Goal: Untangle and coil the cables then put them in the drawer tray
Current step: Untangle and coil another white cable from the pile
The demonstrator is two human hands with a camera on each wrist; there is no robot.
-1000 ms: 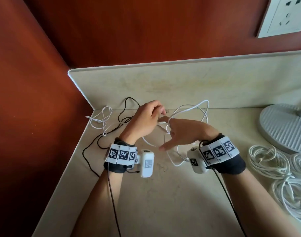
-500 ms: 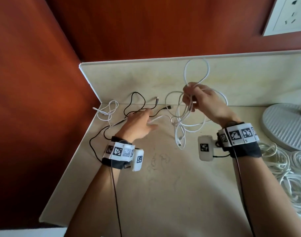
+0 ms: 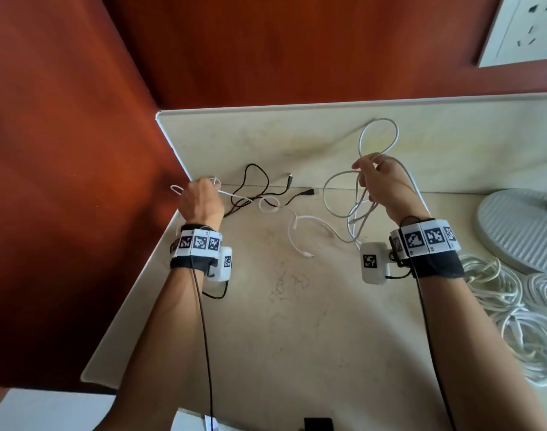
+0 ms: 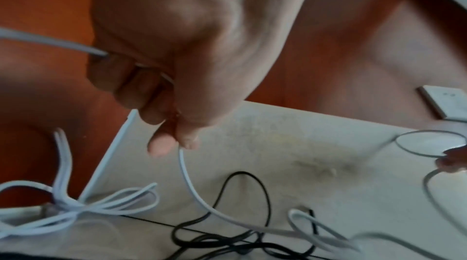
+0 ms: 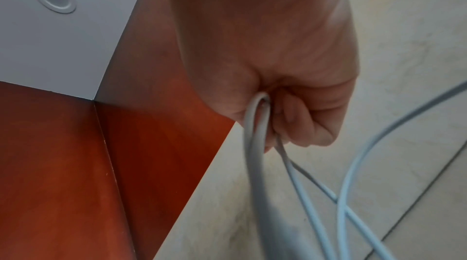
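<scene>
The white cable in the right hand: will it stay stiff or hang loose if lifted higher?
Likely floppy: the white cable droops in loops below the right hand. Probably light, since a few curled fingers carry it.

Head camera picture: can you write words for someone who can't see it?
Two hands untangle cables on a pale counter: the right hand holds up loops of a white cable, and the left hand grips another white cable in the corner. A black cable lies between them, and coiled white cables sit at the right.
</scene>
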